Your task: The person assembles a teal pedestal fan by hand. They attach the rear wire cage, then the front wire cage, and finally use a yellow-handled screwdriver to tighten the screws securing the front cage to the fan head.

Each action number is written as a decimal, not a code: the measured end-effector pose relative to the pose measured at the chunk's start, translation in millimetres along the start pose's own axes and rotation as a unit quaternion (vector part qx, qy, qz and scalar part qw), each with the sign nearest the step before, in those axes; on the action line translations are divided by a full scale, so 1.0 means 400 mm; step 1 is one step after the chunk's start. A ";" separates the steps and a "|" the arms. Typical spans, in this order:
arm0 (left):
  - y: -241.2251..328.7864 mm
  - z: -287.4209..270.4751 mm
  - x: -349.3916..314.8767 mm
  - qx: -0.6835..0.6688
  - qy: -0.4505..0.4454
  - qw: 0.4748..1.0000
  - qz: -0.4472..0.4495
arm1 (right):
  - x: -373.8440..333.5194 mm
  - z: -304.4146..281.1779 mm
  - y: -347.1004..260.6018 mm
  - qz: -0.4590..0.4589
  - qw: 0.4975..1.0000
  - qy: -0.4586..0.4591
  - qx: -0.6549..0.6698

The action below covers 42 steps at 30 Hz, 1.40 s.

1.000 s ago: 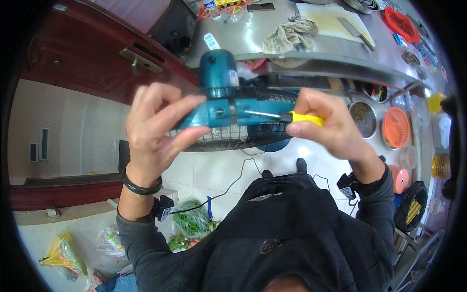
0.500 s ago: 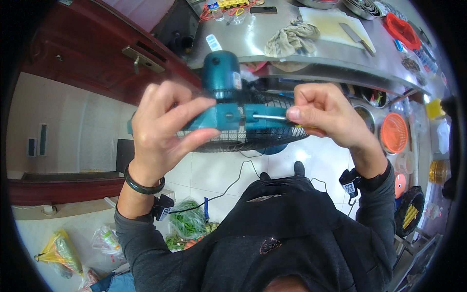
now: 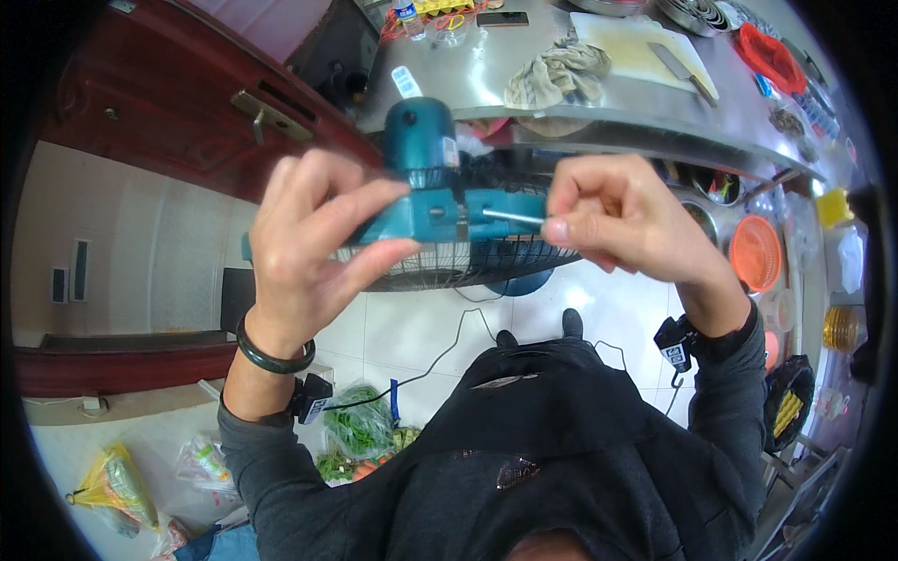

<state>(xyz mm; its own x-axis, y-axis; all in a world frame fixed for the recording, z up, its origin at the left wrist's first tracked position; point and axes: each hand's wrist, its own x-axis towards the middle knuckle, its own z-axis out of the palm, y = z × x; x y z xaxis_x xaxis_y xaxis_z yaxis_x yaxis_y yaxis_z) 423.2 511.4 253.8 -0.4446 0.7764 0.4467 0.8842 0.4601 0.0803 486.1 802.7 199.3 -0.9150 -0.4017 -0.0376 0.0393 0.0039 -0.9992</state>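
A teal electric fan stands in front of me, its motor housing (image 3: 419,136) pointing up toward the counter and its dark wire grille (image 3: 444,271) below. My left hand (image 3: 309,238) is closed on the left end of the fan's teal bracket (image 3: 432,215), thumb and forefinger on either side. With its fingers pinched together, my right hand (image 3: 622,220) holds a screwdriver (image 3: 516,219). Its thin metal shaft points left, and the tip lies at the bracket's right piece, near the joint. My fingers hide the screwdriver's handle.
Beyond the fan, a steel counter (image 3: 449,75) carries a rag (image 3: 557,75), a cutting board (image 3: 622,37), a knife (image 3: 683,72) and a phone (image 3: 503,19). An orange basket (image 3: 756,252) is at right. Bagged greens (image 3: 360,421) lie lower left, beside a cable (image 3: 440,365).
The fingers of my right hand have shifted on the screwdriver, and its yellow handle end is now out of sight. My left hand keeps the same hold on the bracket.
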 end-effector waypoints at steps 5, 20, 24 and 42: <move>-0.002 0.009 0.008 0.008 0.041 0.999 0.005 | -0.006 0.014 0.018 -0.226 0.907 0.118 -0.335; 0.005 0.016 0.015 -0.008 0.043 0.999 0.009 | 0.004 0.028 0.043 -0.231 0.920 0.190 -0.252; 0.004 0.014 0.012 0.001 0.049 0.999 0.016 | 0.000 0.023 0.049 -0.146 0.960 0.166 -0.173; 0.015 -0.002 0.004 0.050 -0.015 0.999 -0.010 | -0.011 0.015 0.034 -0.323 0.858 0.160 -0.364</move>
<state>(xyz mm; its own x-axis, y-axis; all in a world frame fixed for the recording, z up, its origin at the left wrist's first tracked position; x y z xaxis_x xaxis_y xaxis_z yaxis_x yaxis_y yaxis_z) 427.9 514.8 255.7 -0.4668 0.7784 0.4197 0.8573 0.5149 -0.0016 493.2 799.3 185.9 -0.7189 -0.2635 0.6432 -0.6733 0.4938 -0.5503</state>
